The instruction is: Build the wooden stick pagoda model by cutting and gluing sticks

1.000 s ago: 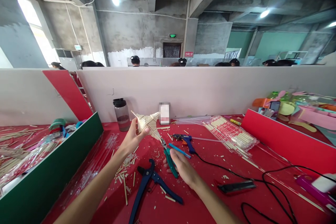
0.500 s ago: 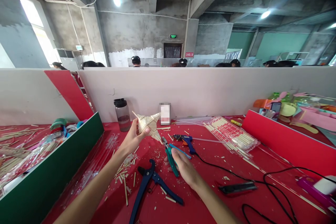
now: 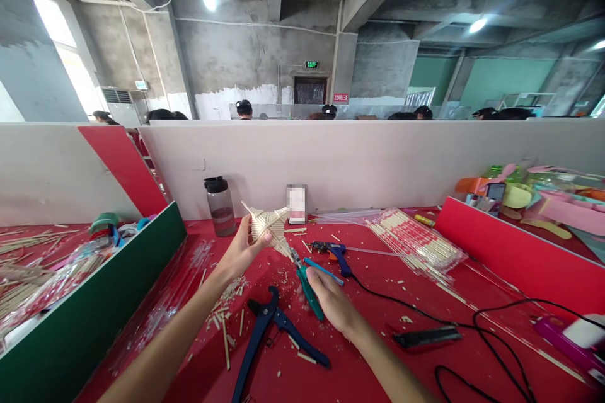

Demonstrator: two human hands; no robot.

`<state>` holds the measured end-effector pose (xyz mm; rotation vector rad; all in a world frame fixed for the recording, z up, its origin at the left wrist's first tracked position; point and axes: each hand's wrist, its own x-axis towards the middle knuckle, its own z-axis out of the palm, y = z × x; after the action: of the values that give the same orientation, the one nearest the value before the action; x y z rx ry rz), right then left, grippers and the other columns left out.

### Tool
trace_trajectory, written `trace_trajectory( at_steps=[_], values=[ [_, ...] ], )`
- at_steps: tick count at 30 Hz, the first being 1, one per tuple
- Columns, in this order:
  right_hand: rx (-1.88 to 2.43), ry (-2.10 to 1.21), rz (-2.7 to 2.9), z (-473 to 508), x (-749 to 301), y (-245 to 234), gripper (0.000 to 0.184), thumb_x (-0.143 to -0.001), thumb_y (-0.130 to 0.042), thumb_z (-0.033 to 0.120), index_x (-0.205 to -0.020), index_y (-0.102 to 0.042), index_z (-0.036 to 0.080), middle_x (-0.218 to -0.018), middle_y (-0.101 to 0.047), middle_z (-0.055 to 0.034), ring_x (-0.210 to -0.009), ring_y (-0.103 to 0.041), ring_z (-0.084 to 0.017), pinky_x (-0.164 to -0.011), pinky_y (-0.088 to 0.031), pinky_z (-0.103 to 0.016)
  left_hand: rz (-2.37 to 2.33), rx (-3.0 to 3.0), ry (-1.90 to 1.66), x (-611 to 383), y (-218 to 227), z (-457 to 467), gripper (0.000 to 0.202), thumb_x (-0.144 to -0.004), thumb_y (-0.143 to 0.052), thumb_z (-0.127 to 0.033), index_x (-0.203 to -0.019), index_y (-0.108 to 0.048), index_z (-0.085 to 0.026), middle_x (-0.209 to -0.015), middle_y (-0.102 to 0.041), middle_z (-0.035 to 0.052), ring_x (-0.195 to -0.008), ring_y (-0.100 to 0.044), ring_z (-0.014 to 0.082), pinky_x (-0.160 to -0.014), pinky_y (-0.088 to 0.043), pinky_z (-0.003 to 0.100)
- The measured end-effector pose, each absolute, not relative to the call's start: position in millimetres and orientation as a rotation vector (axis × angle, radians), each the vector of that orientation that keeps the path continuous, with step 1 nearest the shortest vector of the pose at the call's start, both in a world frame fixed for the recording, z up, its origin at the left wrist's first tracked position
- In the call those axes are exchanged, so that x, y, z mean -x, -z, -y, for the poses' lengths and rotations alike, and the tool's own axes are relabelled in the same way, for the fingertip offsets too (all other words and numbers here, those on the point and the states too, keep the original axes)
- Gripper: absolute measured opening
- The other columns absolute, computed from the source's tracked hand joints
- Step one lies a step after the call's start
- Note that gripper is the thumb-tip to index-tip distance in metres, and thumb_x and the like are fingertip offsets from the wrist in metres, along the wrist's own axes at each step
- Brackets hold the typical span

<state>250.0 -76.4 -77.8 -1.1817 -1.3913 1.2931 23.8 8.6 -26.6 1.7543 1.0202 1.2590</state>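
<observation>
Gripped between the thumb and fingers of my left hand [image 3: 246, 245] is a star-shaped piece made of thin wooden sticks [image 3: 270, 230], raised above the red table. My right hand [image 3: 331, 297] is closed around green-handled cutting pliers [image 3: 309, 289]. The jaws of the pliers are at the lower right point of the star; whether they grip a stick I cannot tell. Just beyond my right hand lie a blue pen-like stick [image 3: 326, 271] and a blue glue gun [image 3: 333, 254]. Large blue cutters [image 3: 271, 324] rest on the table between my forearms.
A water bottle [image 3: 220, 208] and a phone-like upright card [image 3: 297, 204] stand by the white partition [image 3: 378, 164]. Packs of wooden sticks [image 3: 420, 242] lie right, near a black cable [image 3: 401, 302] and a black box cutter [image 3: 428, 335]. Offcuts litter the table. Green [image 3: 94, 302] and red [image 3: 520, 249] dividers flank it.
The star has shifted slightly right and turned a little. The pliers' handles have drawn closer together, with their jaws staying at the star's lower point.
</observation>
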Motion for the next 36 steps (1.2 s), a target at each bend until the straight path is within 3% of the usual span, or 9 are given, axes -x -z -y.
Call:
trace_trajectory(
  at_steps=[9,17,24,29,36],
  values=[
    [1.182,-1.309,1.399,76,-251,75,0.055,-0.089,-0.044,0.074,-0.081,-0.06,0.023,-0.071,-0.066,-0.0019,-0.061,-0.061,-0.018,-0.056,-0.047,-0.03,-1.001,-1.75,-1.255,-22,26,-10,0.069,-0.083,-0.07,-0.046,-0.14,-0.041,-0.02,-0.141,-0.056,0.0126,-0.131,-0.052,0.0351,-0.108,-0.042,0.049],
    [1.213,-1.163,1.502,74,-250,87,0.053,-0.096,-0.034,0.069,-0.08,-0.056,0.023,-0.073,-0.064,-0.0019,-0.061,-0.06,-0.018,-0.053,-0.046,-0.029,-1.011,-1.769,-1.26,-24,29,-9,0.066,-0.085,-0.068,-0.047,-0.14,-0.041,-0.02,-0.135,-0.059,0.0117,-0.126,-0.056,0.0322,-0.108,-0.042,0.049],
    [1.252,-1.046,1.584,76,-246,89,0.053,-0.097,-0.031,0.068,-0.074,-0.047,0.024,-0.064,-0.056,0.001,-0.053,-0.055,-0.016,-0.048,-0.04,-0.027,-1.008,-1.729,-1.283,-27,29,-4,0.076,-0.081,-0.071,-0.047,-0.144,-0.039,-0.02,-0.139,-0.058,0.0139,-0.131,-0.051,0.036,-0.109,-0.042,0.051],
    [1.268,-1.001,1.565,77,-245,91,0.053,-0.097,-0.029,0.068,-0.076,-0.049,0.024,-0.062,-0.056,0.0011,-0.048,-0.052,-0.015,-0.043,-0.037,-0.026,-1.003,-1.676,-1.303,-28,30,-2,0.075,-0.08,-0.072,-0.048,-0.144,-0.042,-0.02,-0.141,-0.057,0.0133,-0.136,-0.047,0.0367,-0.112,-0.038,0.051],
    [1.142,-1.203,1.45,76,-244,90,0.056,-0.094,-0.033,0.073,-0.081,-0.052,0.022,-0.067,-0.058,0.0015,-0.053,-0.055,-0.015,-0.047,-0.045,-0.025,-0.991,-1.71,-1.279,-29,21,0,0.068,-0.086,-0.066,-0.046,-0.144,-0.039,-0.022,-0.146,-0.054,0.0124,-0.135,-0.049,0.033,-0.114,-0.037,0.05]
  ],
)
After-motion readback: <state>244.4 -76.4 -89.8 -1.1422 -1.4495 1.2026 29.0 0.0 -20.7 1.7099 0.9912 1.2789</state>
